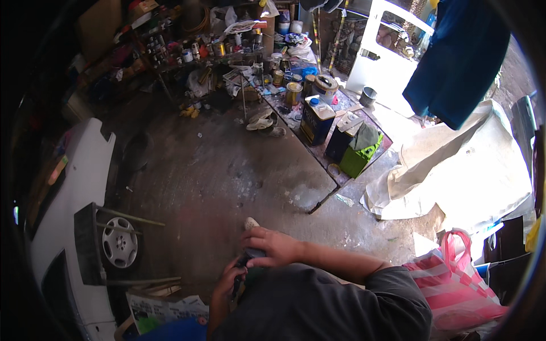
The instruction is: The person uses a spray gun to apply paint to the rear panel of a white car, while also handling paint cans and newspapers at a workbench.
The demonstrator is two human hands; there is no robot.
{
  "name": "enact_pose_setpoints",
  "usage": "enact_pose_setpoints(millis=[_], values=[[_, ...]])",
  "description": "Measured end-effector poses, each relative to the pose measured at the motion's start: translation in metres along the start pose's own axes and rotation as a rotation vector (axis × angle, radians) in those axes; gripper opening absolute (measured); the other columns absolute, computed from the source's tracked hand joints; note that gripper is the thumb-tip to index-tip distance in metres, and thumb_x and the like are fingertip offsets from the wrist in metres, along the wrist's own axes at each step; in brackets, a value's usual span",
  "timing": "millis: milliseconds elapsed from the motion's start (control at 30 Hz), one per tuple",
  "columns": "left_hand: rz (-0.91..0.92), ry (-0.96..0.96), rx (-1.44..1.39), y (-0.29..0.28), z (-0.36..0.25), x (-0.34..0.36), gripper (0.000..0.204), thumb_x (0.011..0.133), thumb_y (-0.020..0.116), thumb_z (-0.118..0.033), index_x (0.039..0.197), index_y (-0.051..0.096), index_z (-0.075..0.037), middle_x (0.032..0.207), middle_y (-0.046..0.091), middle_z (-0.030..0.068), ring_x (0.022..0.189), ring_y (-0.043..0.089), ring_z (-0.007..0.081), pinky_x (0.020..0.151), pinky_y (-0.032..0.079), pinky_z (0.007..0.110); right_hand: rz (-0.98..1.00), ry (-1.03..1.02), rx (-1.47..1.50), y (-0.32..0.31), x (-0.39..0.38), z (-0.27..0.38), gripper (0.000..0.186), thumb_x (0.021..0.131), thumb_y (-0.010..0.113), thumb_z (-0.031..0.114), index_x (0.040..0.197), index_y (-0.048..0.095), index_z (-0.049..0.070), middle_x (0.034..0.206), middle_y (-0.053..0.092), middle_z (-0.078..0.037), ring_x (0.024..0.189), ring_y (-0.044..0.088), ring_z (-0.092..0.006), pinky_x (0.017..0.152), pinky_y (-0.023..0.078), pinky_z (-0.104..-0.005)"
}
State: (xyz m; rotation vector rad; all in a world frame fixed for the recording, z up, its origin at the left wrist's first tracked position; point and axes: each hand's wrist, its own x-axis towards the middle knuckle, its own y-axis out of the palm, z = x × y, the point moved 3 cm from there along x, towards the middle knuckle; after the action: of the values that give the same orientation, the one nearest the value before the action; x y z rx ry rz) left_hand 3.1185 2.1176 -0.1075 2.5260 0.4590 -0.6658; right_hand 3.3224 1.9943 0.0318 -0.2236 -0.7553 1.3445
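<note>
Close to my waist, both hands are closed around a dark handheld object [254, 252] whose kind I cannot make out. My right hand [276, 245] lies over its top with the fingers curled. From below and to the left, my left hand [230, 277] grips its lower part. My fingers and dark shirt hide much of the object. Just beyond the hands, a light-coloured shoe tip [250, 223] shows on the stained floor.
Ahead right, a low table [336, 177] bears cans, a dark rectangular tin [316, 122] and a green container [358, 160]. A white car [85, 165] stands left, near a wheel [120, 242]. Right are a pale sheet [455, 165] and a red-striped bag [455, 281].
</note>
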Motion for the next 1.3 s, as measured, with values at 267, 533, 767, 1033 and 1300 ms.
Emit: enact_pose_setpoints(millis=[267, 533, 767, 1033, 1300], values=[[-0.099, 0.198, 0.267, -0.047, -0.138, 0.182, 0.070, 0.081, 0.060, -0.008, 0.147, 0.039, 0.002, 0.086, 0.056, 0.0022, 0.073, 0.053, 0.0091, 0.069, 0.044, 0.024, -0.888, 0.547, 1.491, -0.097, 0.022, -0.187, 0.050, 0.103, 0.041, 0.048, 0.124, 0.054, 0.004, 0.125, 0.062, -0.017, 0.117, 0.060, -0.0316, 0.098, 0.050, -0.0495], [-0.024, 0.085, 0.360, -0.045, -0.263, 0.301, 0.073, 0.083, 0.058, -0.006, 0.150, 0.032, 0.004, 0.088, 0.057, 0.0033, 0.079, 0.054, 0.0108, 0.074, 0.045, 0.025, -1.602, 0.548, 1.282, -0.182, -0.064, -0.288, 0.062, 0.105, 0.026, 0.052, 0.119, 0.057, -0.001, 0.115, 0.066, -0.022, 0.108, 0.065, -0.0363, 0.095, 0.052, -0.0506], [0.113, 0.092, 0.433, -0.020, -0.304, 0.422, 0.073, 0.082, 0.058, -0.005, 0.149, 0.033, 0.005, 0.102, 0.058, 0.0044, 0.088, 0.054, 0.0115, 0.080, 0.046, 0.026, -1.996, 0.792, 0.548, -0.278, -0.172, -0.344, 0.042, 0.106, 0.041, 0.037, 0.107, 0.064, 0.002, 0.098, 0.069, -0.011, 0.089, 0.067, -0.0214, 0.082, 0.055, -0.0358], [0.178, 0.051, 0.582, 0.030, -0.369, 0.518, 0.077, 0.078, 0.059, -0.005, 0.150, 0.034, 0.002, 0.117, 0.057, 0.0076, 0.100, 0.053, 0.0153, 0.091, 0.045, 0.029, -2.010, 1.231, 0.038, -0.349, -0.246, -0.372, 0.046, 0.106, 0.041, 0.037, 0.103, 0.067, -0.001, 0.095, 0.070, -0.012, 0.088, 0.064, -0.0202, 0.082, 0.049, -0.0331], [0.246, -0.047, 0.682, 0.091, -0.413, 0.609, 0.077, 0.080, 0.060, -0.010, 0.152, 0.034, -0.003, 0.110, 0.056, 0.0071, 0.099, 0.053, 0.0154, 0.089, 0.044, 0.029, -1.365, 1.690, -0.824, -0.403, -0.175, -0.359, 0.035, 0.099, 0.056, 0.027, 0.118, 0.061, -0.001, 0.117, 0.062, -0.021, 0.111, 0.058, -0.0363, 0.097, 0.044, -0.0422]])
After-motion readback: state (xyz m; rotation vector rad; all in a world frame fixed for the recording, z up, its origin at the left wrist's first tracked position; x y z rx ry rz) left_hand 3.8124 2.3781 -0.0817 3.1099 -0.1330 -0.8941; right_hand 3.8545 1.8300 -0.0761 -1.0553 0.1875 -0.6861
